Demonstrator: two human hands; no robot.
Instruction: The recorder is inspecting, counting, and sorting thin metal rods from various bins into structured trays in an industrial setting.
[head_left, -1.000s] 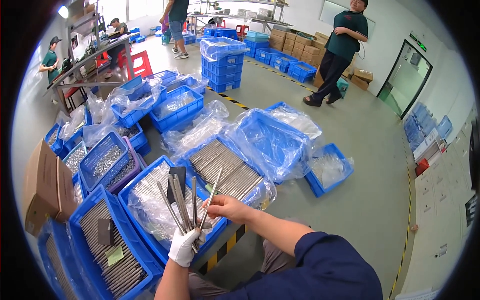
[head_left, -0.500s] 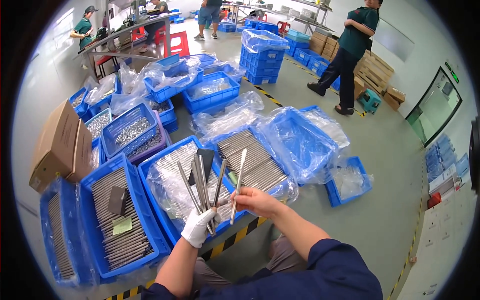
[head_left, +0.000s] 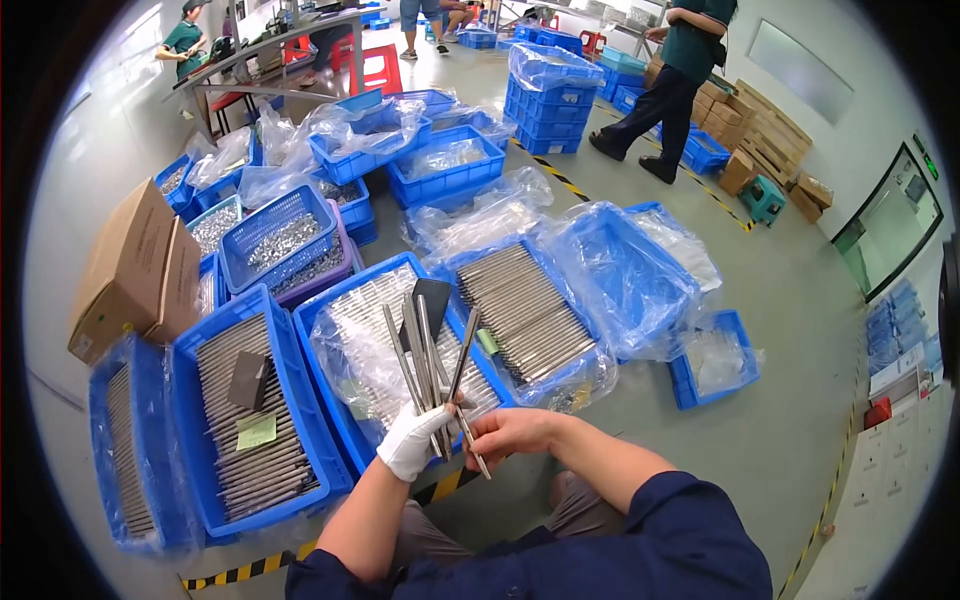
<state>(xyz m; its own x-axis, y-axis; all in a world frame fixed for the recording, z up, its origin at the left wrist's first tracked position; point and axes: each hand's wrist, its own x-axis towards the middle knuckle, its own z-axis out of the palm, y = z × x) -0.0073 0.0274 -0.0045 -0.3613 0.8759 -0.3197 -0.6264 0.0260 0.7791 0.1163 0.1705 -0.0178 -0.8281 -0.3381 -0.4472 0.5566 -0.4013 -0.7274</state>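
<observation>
My left hand (head_left: 408, 445), in a white glove, is closed around a fanned bundle of metal rods (head_left: 428, 365) that point up and away from me. Bare, my right hand (head_left: 512, 434) pinches one metal rod (head_left: 472, 438) slanting down beside the bundle, its upper end close to the gloved fingers. Beneath and beyond the hands lies a plastic-lined blue crate (head_left: 306, 318) of shiny rods, with a dark flat piece (head_left: 430, 305) on top. To its right, another crate holds rows of rods (head_left: 525, 315) and a small green roll (head_left: 487, 341).
At left, a blue crate of rods (head_left: 255, 480) carries a dark block (head_left: 248, 381) and a yellow-green note (head_left: 256, 431). Cardboard boxes (head_left: 120, 270) stand behind it. A basket of small metal parts (head_left: 280, 245) and a plastic-lined crate (head_left: 630, 285) are farther off. A person (head_left: 690, 60) walks at right.
My right hand has lowered its rod from upright beside the bundle to a downward slant against it. The view has shifted slightly, and the person at right has moved left.
</observation>
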